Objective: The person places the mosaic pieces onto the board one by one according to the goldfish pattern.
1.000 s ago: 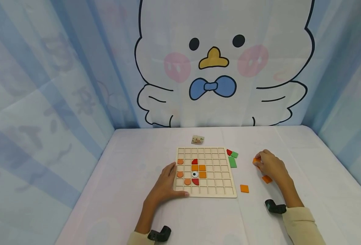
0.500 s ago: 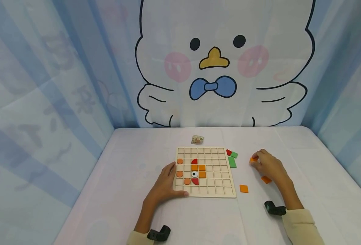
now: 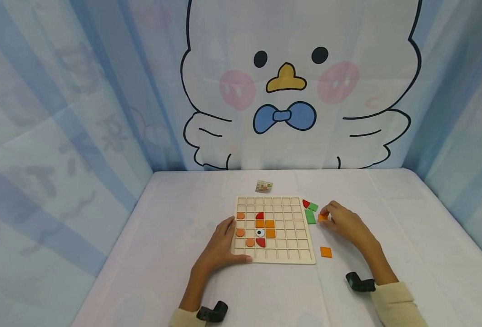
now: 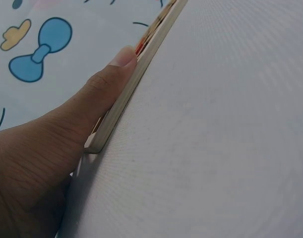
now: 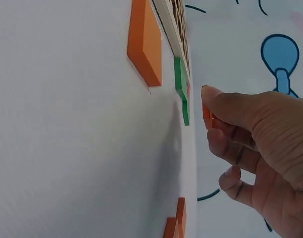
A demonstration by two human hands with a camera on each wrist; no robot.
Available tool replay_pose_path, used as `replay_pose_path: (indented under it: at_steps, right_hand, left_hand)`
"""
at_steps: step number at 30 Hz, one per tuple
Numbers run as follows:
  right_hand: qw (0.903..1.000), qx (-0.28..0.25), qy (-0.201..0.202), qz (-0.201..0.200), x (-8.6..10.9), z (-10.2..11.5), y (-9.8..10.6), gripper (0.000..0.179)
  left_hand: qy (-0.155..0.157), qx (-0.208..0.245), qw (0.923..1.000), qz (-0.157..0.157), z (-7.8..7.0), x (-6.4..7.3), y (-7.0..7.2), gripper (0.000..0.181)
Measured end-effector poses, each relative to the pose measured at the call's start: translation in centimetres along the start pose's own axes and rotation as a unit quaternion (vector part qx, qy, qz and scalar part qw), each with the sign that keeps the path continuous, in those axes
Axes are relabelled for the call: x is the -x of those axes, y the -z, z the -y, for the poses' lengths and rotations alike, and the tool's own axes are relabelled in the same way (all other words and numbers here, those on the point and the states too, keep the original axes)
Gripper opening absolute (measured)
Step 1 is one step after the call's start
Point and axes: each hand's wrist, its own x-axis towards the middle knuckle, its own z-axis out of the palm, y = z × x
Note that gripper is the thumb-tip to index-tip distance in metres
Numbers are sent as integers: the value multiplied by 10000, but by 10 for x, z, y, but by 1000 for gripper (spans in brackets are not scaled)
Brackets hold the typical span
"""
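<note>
My left hand (image 3: 220, 245) rests at the near-left corner of a pale wooden grid board (image 3: 290, 252), fingers along its left side. In the left wrist view the thumb (image 4: 99, 89) lies straight against the board's edge (image 4: 119, 106). On the board sit orange discs (image 3: 240, 233), red quarter-circles (image 3: 260, 243), orange squares (image 3: 270, 224) and a white eye piece (image 3: 260, 232). To the right of the board, my right hand (image 3: 347, 225) pinches an orange square tile (image 5: 207, 116) between thumb and fingers, above the table.
Green tiles (image 3: 310, 217) and a red piece (image 3: 305, 204) lie beside the board's right edge. A loose orange tile (image 3: 325, 252) lies nearer. More orange tiles (image 5: 181, 218) show in the right wrist view. A small patterned card (image 3: 264, 186) is behind the board.
My right hand has moved left toward the board, carrying the orange tile. An orange tile seen earlier beneath its wrist is now hidden in the head view. The left hand has stayed still.
</note>
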Motion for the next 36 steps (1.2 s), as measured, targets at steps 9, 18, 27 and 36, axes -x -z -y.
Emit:
replay_pose_path:
  at_steps: [9, 18, 27, 36]
  right_hand:
    - [9976, -17, 658, 211, 4, 23, -7, 27]
    - [9953, -210, 839, 445, 4, 45, -10, 29]
    - [9898, -515, 1160, 646, 3, 63, -19, 26]
    - [9823, -435, 1683, 696, 0, 86, -32, 25]
  left_hand:
    - [22, 54, 10000, -3, 0, 0, -2, 125]
    - [107, 79, 9999, 0, -1, 1, 0, 125]
    - [105, 77, 9999, 16, 2, -2, -2, 125]
    - [162, 89, 9998, 12, 1, -1, -1, 126]
